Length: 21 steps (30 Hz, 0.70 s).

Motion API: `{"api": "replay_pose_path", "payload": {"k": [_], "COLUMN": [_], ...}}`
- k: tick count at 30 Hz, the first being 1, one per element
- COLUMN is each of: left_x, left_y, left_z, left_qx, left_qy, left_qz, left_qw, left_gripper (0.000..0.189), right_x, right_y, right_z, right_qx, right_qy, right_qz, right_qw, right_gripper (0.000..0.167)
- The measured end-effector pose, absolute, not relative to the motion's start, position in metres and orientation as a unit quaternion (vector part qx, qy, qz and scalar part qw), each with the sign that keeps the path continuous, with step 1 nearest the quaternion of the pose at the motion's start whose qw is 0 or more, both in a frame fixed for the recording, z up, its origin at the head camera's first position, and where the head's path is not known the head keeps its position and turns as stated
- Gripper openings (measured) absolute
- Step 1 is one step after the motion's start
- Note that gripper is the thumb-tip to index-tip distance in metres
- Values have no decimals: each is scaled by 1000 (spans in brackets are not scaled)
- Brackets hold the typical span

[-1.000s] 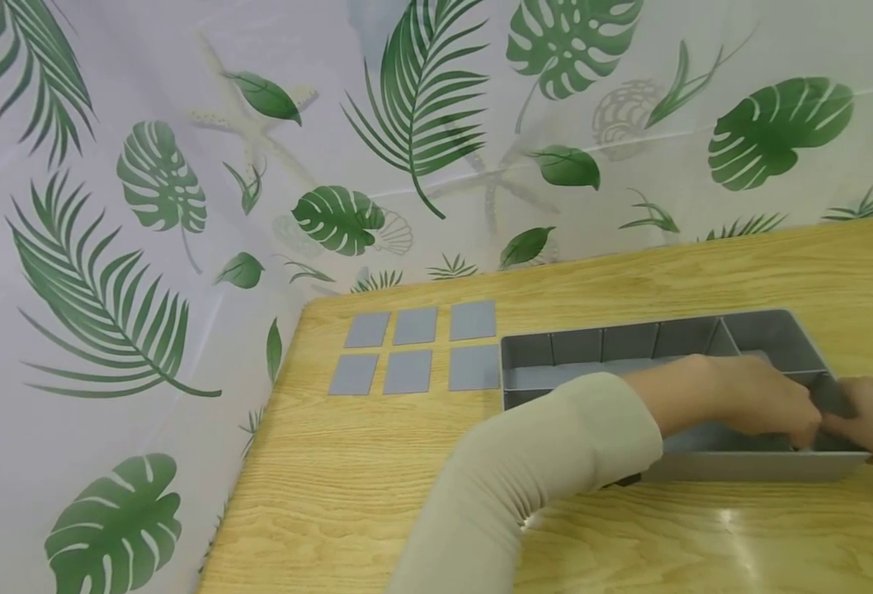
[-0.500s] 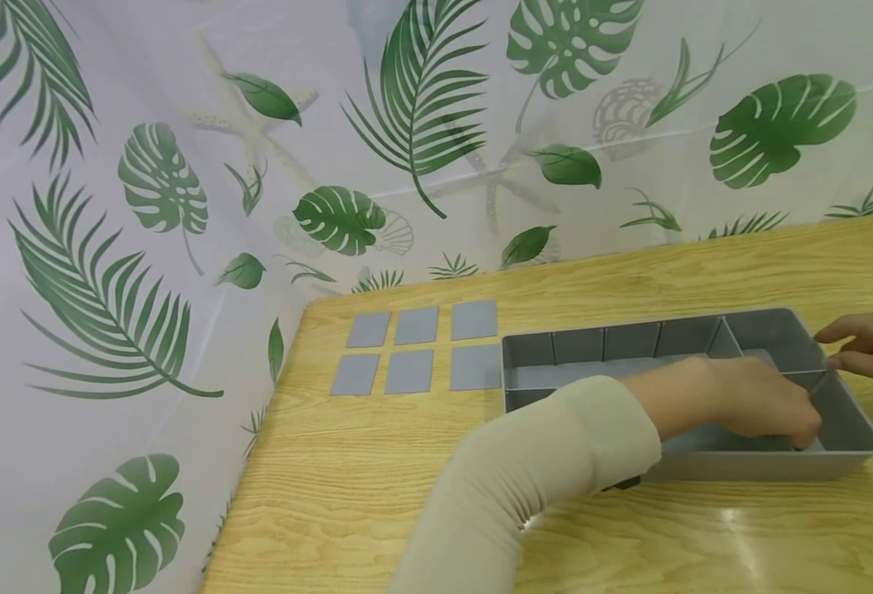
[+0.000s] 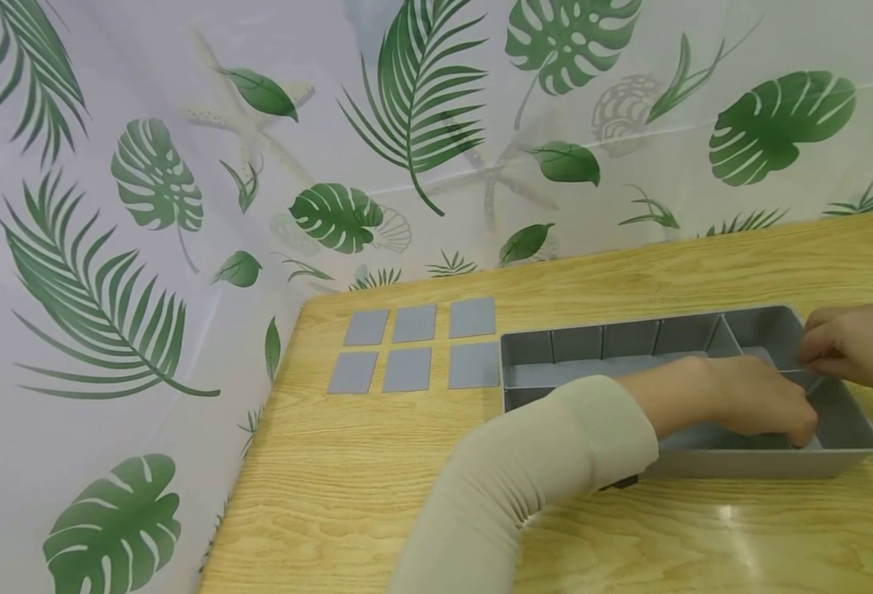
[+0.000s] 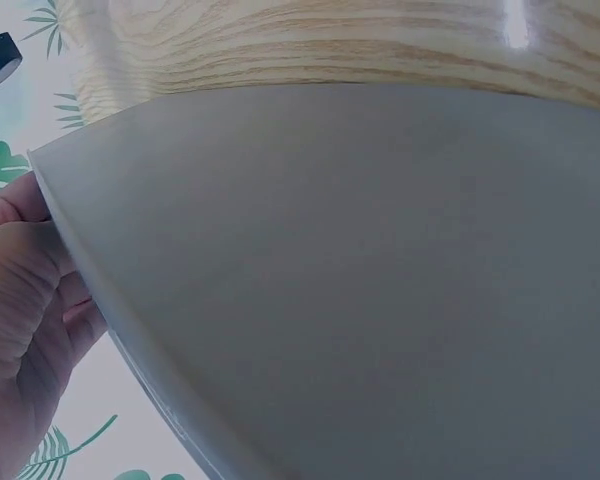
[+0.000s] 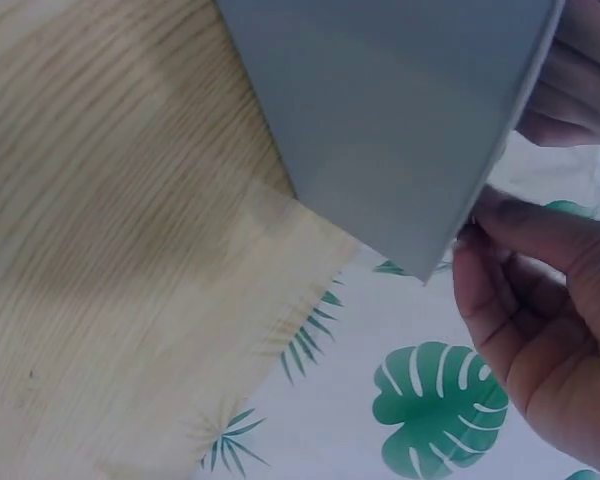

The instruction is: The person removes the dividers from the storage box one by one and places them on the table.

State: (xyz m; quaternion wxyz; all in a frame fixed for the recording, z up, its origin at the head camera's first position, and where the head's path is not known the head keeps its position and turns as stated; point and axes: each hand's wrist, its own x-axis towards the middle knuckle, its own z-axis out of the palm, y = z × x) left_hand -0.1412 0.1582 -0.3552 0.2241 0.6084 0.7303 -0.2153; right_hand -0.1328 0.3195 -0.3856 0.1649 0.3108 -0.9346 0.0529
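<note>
A grey divided box (image 3: 763,465) stands on the wooden table. My left hand (image 3: 748,400) reaches into its front right part, fingers curled down at the front end of a thin divider (image 3: 816,384); the fingertips are hidden. Over the right end of the box, my right hand (image 3: 860,342) pinches at the divider's rear end, where it meets the long divider. In the left wrist view the box's outer wall (image 4: 330,280) covers much of the left hand (image 4: 25,330). Thumb and forefinger of the right hand (image 5: 550,300) come together at the box's edge in the right wrist view.
Several flat grey square tiles (image 3: 472,318) lie in two rows left of the box, the nearest right by its wall. More dividers (image 3: 659,337) split the back of the box. A leaf-print sheet (image 3: 258,206) hangs behind the table (image 3: 347,495) and at its left.
My right hand has gone from the box's front right corner up past its right end, then left over the rim to the divider. The left hand has stayed in place.
</note>
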Motion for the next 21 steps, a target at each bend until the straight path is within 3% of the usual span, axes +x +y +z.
{"api": "replay_pose_path", "payload": {"k": [3,9,16,21], "left_x": [-143,-146,-146,-146], "left_y": [158,158,157,155], "left_z": [-356,-360,-363,-363], "left_qx": [601,598,610,612], "left_qy": [738,743,734,732], "left_qz": [-200,-190,-203,-203], "left_qw": [232,233,220,220], "left_gripper": [25,28,27,29], "right_x": [-135,-139,-139,-140], "right_y": [318,315,315,312], "right_z": [-386,-383,-386,-381], "right_qx": [332,313,338,329], "right_qy": [-929,-945,-933,-941], "right_qz": [51,45,48,42], "right_qw": [155,85,111,74], "right_gripper": [35,33,34,31]}}
